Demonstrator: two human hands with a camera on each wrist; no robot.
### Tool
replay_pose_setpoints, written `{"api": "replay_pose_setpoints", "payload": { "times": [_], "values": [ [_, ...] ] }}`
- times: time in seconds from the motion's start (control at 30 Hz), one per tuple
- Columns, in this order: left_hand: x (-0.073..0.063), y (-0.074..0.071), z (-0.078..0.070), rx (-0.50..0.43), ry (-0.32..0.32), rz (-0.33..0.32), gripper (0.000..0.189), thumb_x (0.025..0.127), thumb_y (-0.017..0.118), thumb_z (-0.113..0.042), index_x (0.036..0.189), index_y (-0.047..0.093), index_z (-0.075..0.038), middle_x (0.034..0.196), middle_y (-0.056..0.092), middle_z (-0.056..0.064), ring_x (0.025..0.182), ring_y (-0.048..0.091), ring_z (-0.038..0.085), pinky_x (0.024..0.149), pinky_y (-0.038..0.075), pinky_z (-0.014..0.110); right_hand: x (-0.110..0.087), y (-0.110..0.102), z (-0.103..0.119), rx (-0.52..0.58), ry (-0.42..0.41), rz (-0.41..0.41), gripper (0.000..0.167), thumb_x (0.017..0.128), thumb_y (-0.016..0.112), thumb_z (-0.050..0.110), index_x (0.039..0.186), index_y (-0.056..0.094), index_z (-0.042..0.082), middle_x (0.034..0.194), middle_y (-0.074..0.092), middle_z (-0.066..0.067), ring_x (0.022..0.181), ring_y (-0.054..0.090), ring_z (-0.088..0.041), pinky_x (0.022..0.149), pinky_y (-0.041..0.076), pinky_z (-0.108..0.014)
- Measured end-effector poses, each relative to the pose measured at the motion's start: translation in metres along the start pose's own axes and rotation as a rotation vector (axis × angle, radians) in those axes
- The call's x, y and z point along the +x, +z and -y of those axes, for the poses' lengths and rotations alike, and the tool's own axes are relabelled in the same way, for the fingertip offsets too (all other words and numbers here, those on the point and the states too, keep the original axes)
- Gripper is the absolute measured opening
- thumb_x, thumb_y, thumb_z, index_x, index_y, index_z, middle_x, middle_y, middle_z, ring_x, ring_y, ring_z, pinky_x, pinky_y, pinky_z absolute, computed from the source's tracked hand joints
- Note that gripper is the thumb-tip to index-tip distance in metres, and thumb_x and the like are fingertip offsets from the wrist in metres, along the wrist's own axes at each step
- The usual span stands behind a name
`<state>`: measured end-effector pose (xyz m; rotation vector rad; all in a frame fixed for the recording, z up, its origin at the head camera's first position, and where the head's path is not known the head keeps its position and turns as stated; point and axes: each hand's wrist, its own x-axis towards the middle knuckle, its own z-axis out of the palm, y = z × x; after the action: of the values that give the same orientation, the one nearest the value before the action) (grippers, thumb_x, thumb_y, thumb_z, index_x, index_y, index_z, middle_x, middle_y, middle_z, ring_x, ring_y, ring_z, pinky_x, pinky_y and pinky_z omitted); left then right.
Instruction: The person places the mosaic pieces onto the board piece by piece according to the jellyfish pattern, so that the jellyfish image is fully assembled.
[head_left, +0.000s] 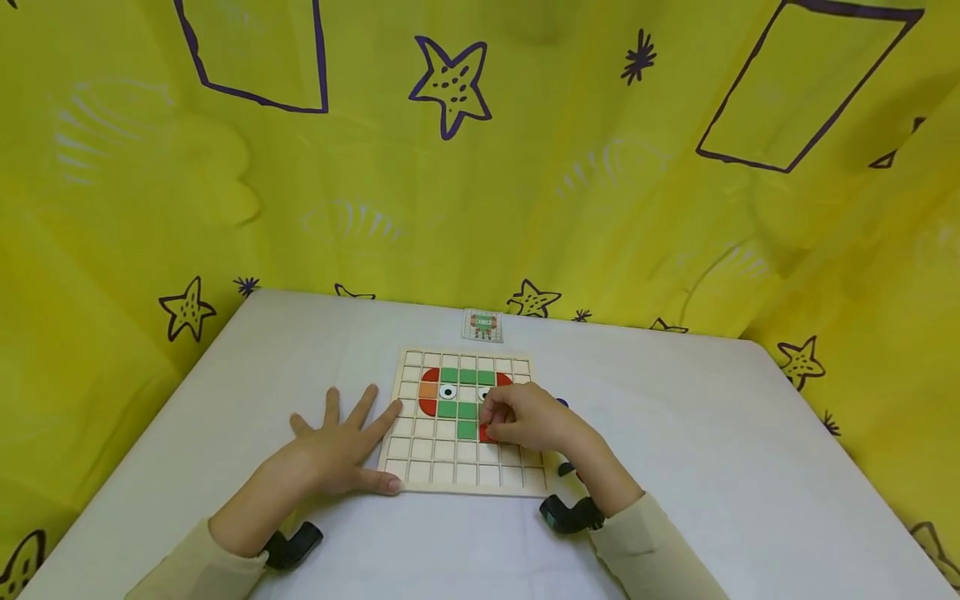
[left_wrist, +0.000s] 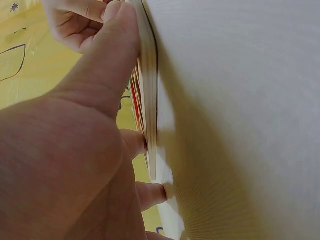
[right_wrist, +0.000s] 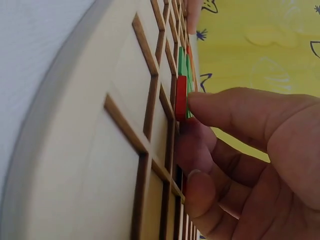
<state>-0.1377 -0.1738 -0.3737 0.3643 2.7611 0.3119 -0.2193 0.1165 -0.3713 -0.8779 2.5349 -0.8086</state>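
Note:
A wooden grid board lies on the white table, with green tiles, red tiles, an orange tile and round eye tiles set in its squares. My left hand is spread flat at the board's left side, thumb at the near left corner and index fingertip at the left edge. Over the board's right half, my right hand pinches a red tile between thumb and index finger. That tile sits at a square right beside a green tile. My right hand hides some squares.
A small picture card with a matching coloured figure lies behind the board. Dark pieces show partly from behind my right wrist. A yellow patterned curtain hangs beyond the table's far edge.

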Motion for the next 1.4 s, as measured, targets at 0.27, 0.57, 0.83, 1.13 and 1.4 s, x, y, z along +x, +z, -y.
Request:
{"api": "replay_pose_setpoints", "payload": {
  "times": [0.27,0.57,0.83,1.13,1.4],
  "values": [
    [0.001,-0.001,-0.001,-0.007,0.001,-0.002,0.111,0.072,0.068,-0.075,0.159,0.026,-0.022,0.165,0.011,0.023,0.138,0.001,0.07,0.084,0.008,0.093,-0.001,0.001,0.0,-0.015,-0.024,0.016,0.007,0.091,0.073,0.013,0.089,0.068,0.017,0.073,0.06,0.008,0.068,0.054,-0.011,0.066,0.046,-0.027],
    [-0.001,0.001,-0.001,-0.007,-0.009,0.007,0.111,0.072,0.068,-0.075,0.159,0.026,-0.022,0.165,0.011,0.023,0.139,0.001,0.07,0.085,0.007,0.093,-0.003,0.006,0.004,-0.06,-0.015,-0.02,0.008,0.09,0.074,0.012,0.086,0.07,0.017,0.073,0.061,0.01,0.07,0.055,-0.01,0.066,0.048,-0.027],
    [0.0,0.001,0.0,-0.008,-0.006,0.003,0.111,0.072,0.068,-0.076,0.159,0.026,-0.022,0.165,0.01,0.023,0.139,0.001,0.07,0.085,0.006,0.093,-0.003,-0.004,0.002,-0.024,-0.006,0.005,0.001,0.092,0.072,0.016,0.09,0.072,0.015,0.079,0.064,0.01,0.074,0.057,-0.011,0.069,0.049,-0.028],
    [0.0,0.002,-0.001,0.001,-0.007,0.003,0.112,0.072,0.067,-0.077,0.159,0.025,-0.021,0.165,0.011,0.024,0.138,0.002,0.07,0.085,0.008,0.093,-0.015,-0.039,-0.024,0.099,0.093,-0.104,0.012,0.096,0.066,0.017,0.105,0.073,0.011,0.091,0.068,0.002,0.078,0.059,-0.019,0.069,0.05,-0.032],
    [-0.001,0.001,-0.002,-0.001,-0.002,-0.002,0.111,0.073,0.066,-0.077,0.159,0.026,-0.02,0.165,0.012,0.024,0.138,0.003,0.071,0.085,0.009,0.093,-0.032,-0.064,-0.053,0.006,0.15,-0.137,0.018,0.094,0.068,0.016,0.111,0.07,0.009,0.093,0.067,-0.001,0.078,0.06,-0.018,0.069,0.051,-0.033]
  ]
}}
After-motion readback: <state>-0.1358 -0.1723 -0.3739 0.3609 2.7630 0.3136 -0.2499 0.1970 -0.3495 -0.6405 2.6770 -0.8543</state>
